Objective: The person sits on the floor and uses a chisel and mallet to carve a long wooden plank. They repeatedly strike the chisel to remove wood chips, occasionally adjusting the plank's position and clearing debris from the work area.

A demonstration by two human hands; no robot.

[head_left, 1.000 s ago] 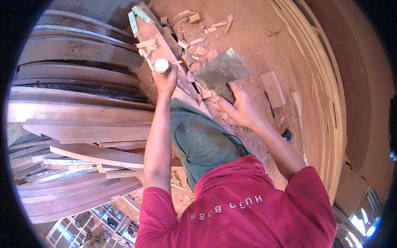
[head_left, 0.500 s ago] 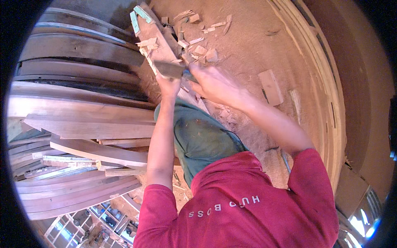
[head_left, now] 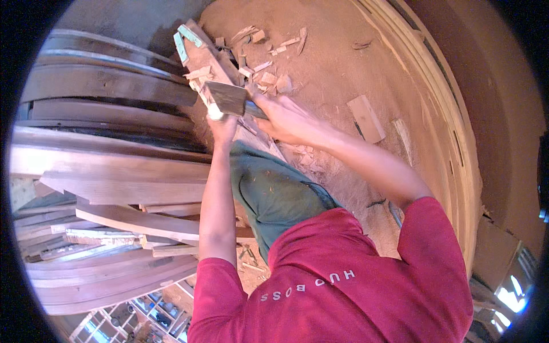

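Note:
My right hand [head_left: 284, 119] is closed round the dark bluish handle of a broad, flat-bladed tool [head_left: 227, 98]. Its grey rectangular blade points left, over a long wooden board [head_left: 213, 54] that runs away from my legs. My left hand [head_left: 222, 130] is closed right beside the blade, at the board's left edge. The blade covers part of its fingers, and what they grip is hidden. A small bright pale spot shows at the fingertips. Wood scraps [head_left: 199, 73] lie on the board just beyond the blade, and two pale green strips [head_left: 186, 39] sit at its far end.
Long curved planks [head_left: 114, 154] are stacked on the left. Chips and offcuts [head_left: 274, 80] litter the sawdust-covered ground right of the board. A flat wooden block [head_left: 366, 118] lies farther right, with long timbers [head_left: 452, 126] beyond. A compartmented rack [head_left: 154, 308] stands at lower left.
The tool's blade has shifted slightly left and turned, so more of its flat face shows. My left hand has moved a little left and down. The whole view has shifted slightly.

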